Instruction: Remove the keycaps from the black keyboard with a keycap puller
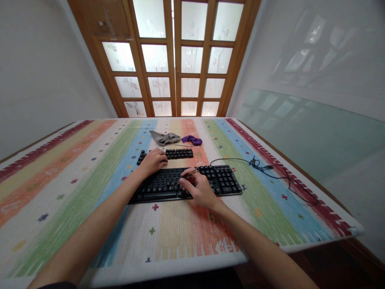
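Observation:
A black keyboard (162, 195) lies on the tablecloth in front of me. Much of its left and middle part shows bare switch stems, while the number pad (226, 180) still carries its keycaps. My right hand (197, 186) is closed above the keyboard, pinching a thin wire keycap puller (173, 185) whose loops point left over the stems. Behind the keyboard, loose black keycaps (179, 153) are lined up in rows. My left hand (152, 161) reaches to these rows with its fingers curled together; a small black piece, seemingly a keycap, shows at the fingertips, partly hidden.
Beyond the keycaps lie a grey cloth (165, 138) and a purple cloth (192, 140). The keyboard's black cable (255, 162) lies tangled to the right. A striped tablecloth (90, 192) covers the table; a glass pane (300, 124) leans along the right wall.

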Available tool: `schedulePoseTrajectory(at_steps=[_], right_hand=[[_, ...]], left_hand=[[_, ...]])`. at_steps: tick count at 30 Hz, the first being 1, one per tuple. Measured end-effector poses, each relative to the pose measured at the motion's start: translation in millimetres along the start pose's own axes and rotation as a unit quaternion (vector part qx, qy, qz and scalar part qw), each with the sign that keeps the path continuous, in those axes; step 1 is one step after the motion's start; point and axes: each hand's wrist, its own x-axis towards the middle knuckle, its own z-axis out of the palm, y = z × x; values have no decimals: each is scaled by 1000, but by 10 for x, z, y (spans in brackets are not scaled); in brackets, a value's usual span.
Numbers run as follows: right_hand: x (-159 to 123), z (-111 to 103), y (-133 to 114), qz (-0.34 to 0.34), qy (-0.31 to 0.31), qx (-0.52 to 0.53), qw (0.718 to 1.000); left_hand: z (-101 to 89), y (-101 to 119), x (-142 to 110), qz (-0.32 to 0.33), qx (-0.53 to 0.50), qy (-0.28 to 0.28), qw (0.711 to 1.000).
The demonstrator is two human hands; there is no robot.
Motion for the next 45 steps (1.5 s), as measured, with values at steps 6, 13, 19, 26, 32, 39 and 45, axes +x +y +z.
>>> schedulePoseTrajectory(at_steps=[6,13,19,26,32,39,45], right_hand=[[-3,13,5,3,-5,4,1000],[-12,21,19,0,-6,4,1000],[-16,12,20,-2,-6,-6,1000],[1,10,64,-12,-5,-13,1000],[7,50,46,-19,3,-62,998],[71,107,22,-12,36,-72,997],[160,136,54,-22,27,-102,994]], left_hand=[[29,-51,-7,-2,-14,13,1000],[17,-53,-15,-3,-6,17,1000],[-31,-17,-44,-12,-1,39,999],[-122,186,-354,-60,-10,94,994],[-197,478,-730,-95,-94,49,990],[-163,575,-946,-124,-132,44,982],[-113,608,-976,-137,-122,35,982]])
